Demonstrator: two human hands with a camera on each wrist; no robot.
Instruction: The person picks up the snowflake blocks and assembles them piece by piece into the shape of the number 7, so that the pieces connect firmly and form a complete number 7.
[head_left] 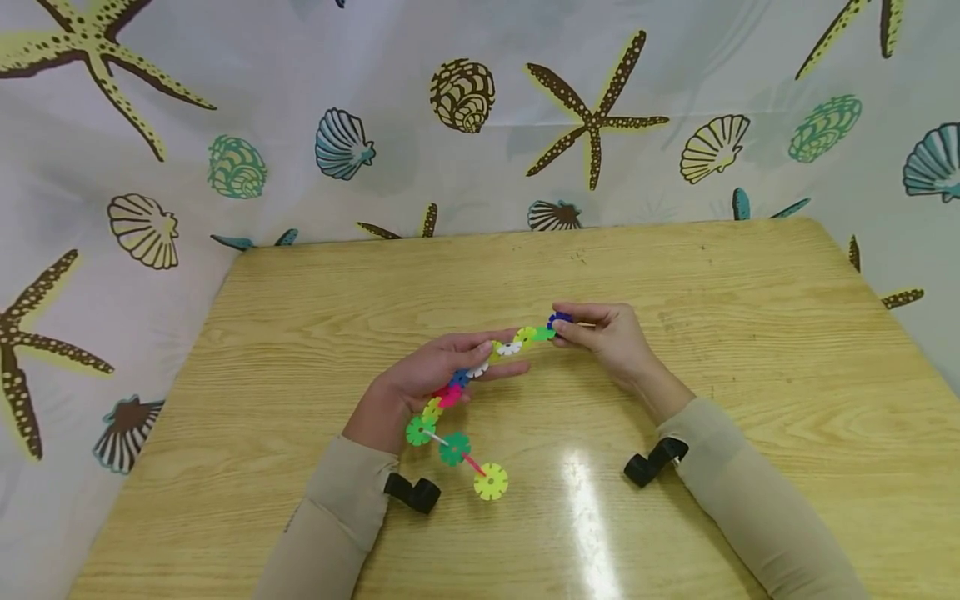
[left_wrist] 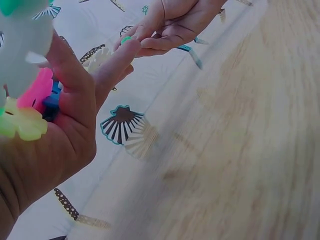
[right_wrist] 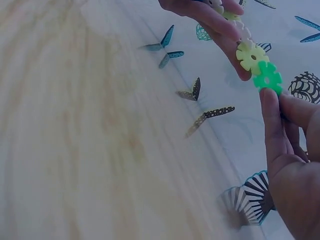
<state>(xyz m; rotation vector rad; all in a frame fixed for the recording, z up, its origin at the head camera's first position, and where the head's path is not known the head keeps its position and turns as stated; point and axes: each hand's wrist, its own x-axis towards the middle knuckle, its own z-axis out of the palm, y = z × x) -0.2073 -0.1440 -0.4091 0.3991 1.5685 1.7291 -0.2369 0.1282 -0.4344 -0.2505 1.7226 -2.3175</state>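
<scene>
A chain of notched, flower-shaped plastic discs (head_left: 451,395) in several colours runs between the two hands above the table. My left hand (head_left: 420,371) supports the middle of it, the thumb pressing white and yellow discs against the fingers, which stretch out to the right. My right hand (head_left: 617,337) pinches the dark blue disc (head_left: 559,318) at the upper right end, beside a green disc (right_wrist: 267,76). From the left wrist the other end hangs down through green discs to a yellow disc (head_left: 491,492). In the left wrist view, pink and blue discs (left_wrist: 51,102) lie against the palm.
Both hands are over a wooden table (head_left: 300,300). A white cloth (head_left: 285,67) printed with shells and starfish stands behind it and along its sides. Black camera mounts (head_left: 425,495) sit on both sleeved wrists. Light glares off the tabletop near the front.
</scene>
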